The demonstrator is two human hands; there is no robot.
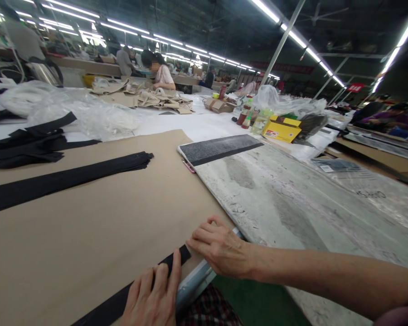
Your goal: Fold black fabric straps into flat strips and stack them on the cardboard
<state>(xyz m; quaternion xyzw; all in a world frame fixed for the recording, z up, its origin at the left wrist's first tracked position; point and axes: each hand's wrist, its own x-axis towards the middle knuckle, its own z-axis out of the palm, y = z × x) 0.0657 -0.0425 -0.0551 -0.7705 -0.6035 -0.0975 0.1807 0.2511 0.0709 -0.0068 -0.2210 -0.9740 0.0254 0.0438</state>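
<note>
At the near edge of the table the person's left hand (153,296) lies palm down on a narrow black strip (110,307), fingers stretched out flat and together, pressing it rather than gripping it. The strip runs aslant across the near right corner of the brown paper sheet (88,235) that covers this part of the table, from the bottom edge of the view up to its end just left of the right hand (221,246). That hand also rests palm down, its fingers open and slightly curved, the fingertips touching the strip's end, right at the paper's right edge; I can't tell whether the thumb is tucked under anything. Just right of the hands a grey, mottled slab (292,199) stretches away, with a dark grey band (221,148) lying across its far end and a small pink object (189,166) just beside that end. Farther left on the paper lies a long stack of black strips (64,179), and beyond it, at the far left, a loose heap of black pieces (27,145). Clear plastic bags (88,113) are bunched behind them. Far right of the slab sits a yellow box (281,129) with some bottles (245,117) near it. Well beyond, a person in a pink top (163,74) bends over another table.
</note>
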